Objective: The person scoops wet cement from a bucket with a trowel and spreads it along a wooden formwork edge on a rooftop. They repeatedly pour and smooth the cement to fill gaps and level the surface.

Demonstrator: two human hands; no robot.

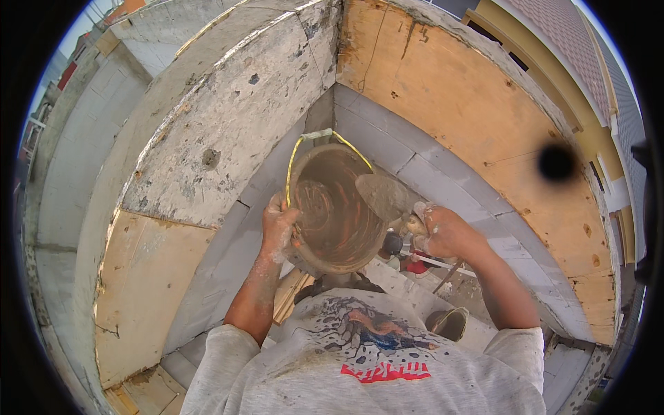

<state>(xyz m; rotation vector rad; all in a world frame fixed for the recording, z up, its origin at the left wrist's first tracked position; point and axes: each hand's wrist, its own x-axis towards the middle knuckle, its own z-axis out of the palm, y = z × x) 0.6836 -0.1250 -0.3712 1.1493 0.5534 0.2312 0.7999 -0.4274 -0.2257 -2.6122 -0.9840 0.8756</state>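
Note:
A mortar-smeared bucket [349,232] is tilted so that its inside faces me; streaks of grey mortar coat its wall and bottom. My left hand [278,225] is closed on the bucket's left rim, close to one end of its yellow cord-like handle [290,166]. At the opposite rim, my right hand [443,232] is closed around the handle of a trowel [382,196]. The trowel's rounded blade, grey with mortar, overlaps the bucket's right edge. Both hands are spattered with mortar, and the fingers partly hide the trowel handle.
A concrete-faced wall [235,104] on the left and a wooden formwork panel [449,104] on the right meet in a corner ahead. Grey blocks [443,180] line the wall beneath. Far below are a person [393,242] and a second bucket [448,324], beside planks [292,294].

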